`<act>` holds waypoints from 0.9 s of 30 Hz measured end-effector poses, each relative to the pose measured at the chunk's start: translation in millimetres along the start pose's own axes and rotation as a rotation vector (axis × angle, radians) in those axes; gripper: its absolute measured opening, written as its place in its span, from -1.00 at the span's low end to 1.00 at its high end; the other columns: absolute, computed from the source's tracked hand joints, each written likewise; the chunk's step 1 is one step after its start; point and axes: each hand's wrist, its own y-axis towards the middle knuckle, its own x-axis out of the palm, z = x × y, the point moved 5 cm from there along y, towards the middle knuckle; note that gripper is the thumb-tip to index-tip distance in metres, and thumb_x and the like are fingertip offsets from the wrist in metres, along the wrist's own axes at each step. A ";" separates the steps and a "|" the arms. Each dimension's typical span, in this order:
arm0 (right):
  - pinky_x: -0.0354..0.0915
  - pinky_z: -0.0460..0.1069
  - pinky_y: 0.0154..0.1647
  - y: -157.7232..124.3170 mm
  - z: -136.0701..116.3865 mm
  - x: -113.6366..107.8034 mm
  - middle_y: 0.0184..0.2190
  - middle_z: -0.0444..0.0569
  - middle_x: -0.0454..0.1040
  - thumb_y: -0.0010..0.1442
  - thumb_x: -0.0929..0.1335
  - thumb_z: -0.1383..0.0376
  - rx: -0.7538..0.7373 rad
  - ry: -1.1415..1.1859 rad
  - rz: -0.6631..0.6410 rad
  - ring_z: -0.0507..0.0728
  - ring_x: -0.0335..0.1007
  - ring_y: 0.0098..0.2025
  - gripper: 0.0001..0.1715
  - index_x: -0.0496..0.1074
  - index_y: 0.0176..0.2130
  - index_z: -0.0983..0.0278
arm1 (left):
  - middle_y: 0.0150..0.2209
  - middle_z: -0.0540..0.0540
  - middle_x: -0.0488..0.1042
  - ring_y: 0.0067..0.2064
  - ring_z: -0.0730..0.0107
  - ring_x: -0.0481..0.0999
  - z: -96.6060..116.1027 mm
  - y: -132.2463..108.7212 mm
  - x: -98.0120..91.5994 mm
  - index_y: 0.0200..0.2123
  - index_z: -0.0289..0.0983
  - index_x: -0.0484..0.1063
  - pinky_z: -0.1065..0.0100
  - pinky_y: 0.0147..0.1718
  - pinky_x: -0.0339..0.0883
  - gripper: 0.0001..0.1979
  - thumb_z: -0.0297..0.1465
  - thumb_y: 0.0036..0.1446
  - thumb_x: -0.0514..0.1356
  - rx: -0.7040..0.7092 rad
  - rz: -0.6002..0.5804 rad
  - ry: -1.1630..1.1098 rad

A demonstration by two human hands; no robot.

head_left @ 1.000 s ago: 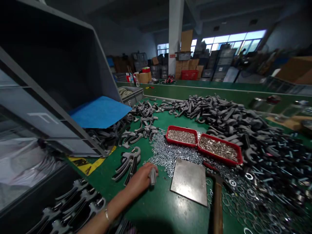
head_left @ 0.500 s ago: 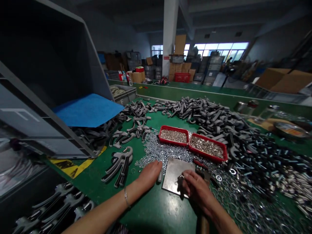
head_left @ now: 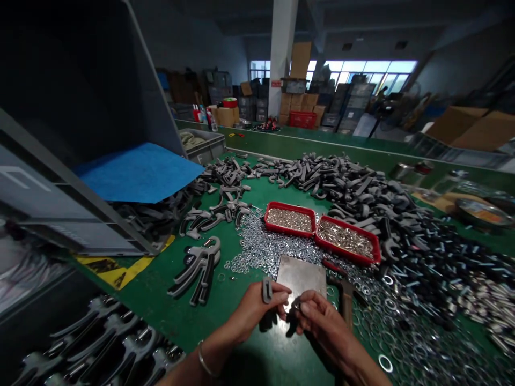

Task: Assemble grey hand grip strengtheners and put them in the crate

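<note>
My left hand [head_left: 257, 308] is closed on a small grey slotted metal piece [head_left: 266, 290], which stands up between its fingers. Close beside it, my right hand [head_left: 324, 319] pinches a small dark part whose shape I cannot make out. Both hands are over the near edge of a flat steel plate [head_left: 302, 276], fingertips almost meeting. To the right of the plate lies a hammer [head_left: 346, 303] with a wooden handle, partly behind my right hand. Loose nuts [head_left: 261, 246] are spread just beyond the plate.
Two red trays [head_left: 315, 228] of small metal parts stand behind the plate. Grey handles [head_left: 341, 177] are heaped at the back, and assembled grip tools [head_left: 199, 268] lie left. Washers [head_left: 385, 363] and black parts [head_left: 426, 257] cover the right. A large grey crate [head_left: 120, 236] rises at left.
My left hand has lifted the slotted metal piece off the table and come right, toward my right hand. My right hand has stayed near the plate. The view has shifted slightly.
</note>
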 end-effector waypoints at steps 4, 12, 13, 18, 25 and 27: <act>0.31 -0.08 -0.49 -3.0 0.4 1.5 -0.59 -0.24 0.36 0.17 0.49 0.11 -0.069 -0.126 0.042 -0.03 0.25 -0.56 -0.70 0.39 -0.28 0.24 | -0.53 -0.06 0.50 -0.53 0.43 0.48 -7.7 -1.6 14.1 -0.30 -0.37 0.53 0.43 -0.51 0.33 -0.63 -0.13 0.10 0.32 -0.007 0.025 -0.021; 0.31 -0.08 -0.49 -11.4 -2.2 1.5 -0.57 -0.22 0.36 0.16 0.49 0.10 -0.065 -0.013 0.064 -0.01 0.24 -0.53 -0.70 0.40 -0.30 0.23 | -0.47 -0.08 0.52 -0.46 0.43 0.50 -16.4 -11.3 26.6 -0.24 -0.38 0.52 0.42 -0.43 0.34 -0.66 -0.18 0.11 0.34 -0.022 -0.025 -0.137; 0.32 -0.07 -0.47 -12.4 -1.6 1.6 -0.55 -0.21 0.37 0.16 0.49 0.10 -0.051 0.007 0.060 0.00 0.26 -0.51 -0.70 0.41 -0.30 0.23 | -0.47 -0.08 0.52 -0.45 0.42 0.50 -16.8 -12.3 27.4 -0.26 -0.38 0.52 0.42 -0.43 0.34 -0.67 -0.19 0.12 0.34 -0.033 -0.041 -0.140; 0.35 -0.02 -0.27 -14.8 5.4 -3.1 -0.36 -0.08 0.53 0.17 0.49 0.14 0.012 0.094 0.041 0.09 0.47 -0.31 -0.70 0.44 -0.17 0.23 | -0.47 -0.07 0.52 -0.46 0.44 0.47 -23.6 -14.6 29.8 -0.26 -0.36 0.51 0.43 -0.44 0.29 -0.68 -0.19 0.10 0.34 -0.074 -0.046 -0.108; 0.35 0.01 -0.19 -21.4 -9.3 -33.9 -0.32 -0.12 0.51 0.13 0.51 0.16 -0.024 -0.178 0.091 0.07 0.49 -0.31 -0.59 0.46 -0.05 0.21 | -0.24 -0.09 0.50 -0.27 0.36 0.45 -7.1 -21.9 22.2 -0.07 -0.30 0.44 0.38 -0.27 0.28 -0.59 -0.40 -0.05 0.36 -0.035 -0.137 0.268; 0.35 0.01 -0.17 -25.4 -23.2 -37.1 -0.33 -0.12 0.52 0.15 0.50 0.13 -0.074 -0.294 0.122 0.09 0.50 -0.31 -0.63 0.46 -0.08 0.20 | -0.23 -0.05 0.45 -0.24 0.37 0.42 2.3 -20.5 14.2 0.09 -0.24 0.36 0.38 -0.26 0.26 -0.48 -0.44 0.01 0.30 0.006 -0.128 0.315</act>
